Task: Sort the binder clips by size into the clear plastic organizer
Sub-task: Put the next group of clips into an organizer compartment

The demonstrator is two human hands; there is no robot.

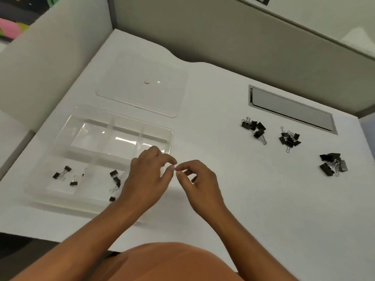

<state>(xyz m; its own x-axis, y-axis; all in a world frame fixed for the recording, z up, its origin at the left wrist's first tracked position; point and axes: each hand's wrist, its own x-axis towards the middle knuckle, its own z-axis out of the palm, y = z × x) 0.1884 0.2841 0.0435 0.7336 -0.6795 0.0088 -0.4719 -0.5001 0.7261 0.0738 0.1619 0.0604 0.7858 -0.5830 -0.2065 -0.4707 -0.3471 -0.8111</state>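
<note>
Hands (174,175) fingertip-to-fingertip beside organizer (113,126)

White desk (223,199): organizer (113,138), lid (142,88), clip piles (290,138).

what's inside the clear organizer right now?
Clear organizer: small binder clips in the near-left compartment, more clips in the next. Back row looks empty. Left hand covers the near-right part.

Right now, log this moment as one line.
hands: fingertips meeting beside organizer | binder clips: two near compartments | three clip piles: unsorted, right
</note>
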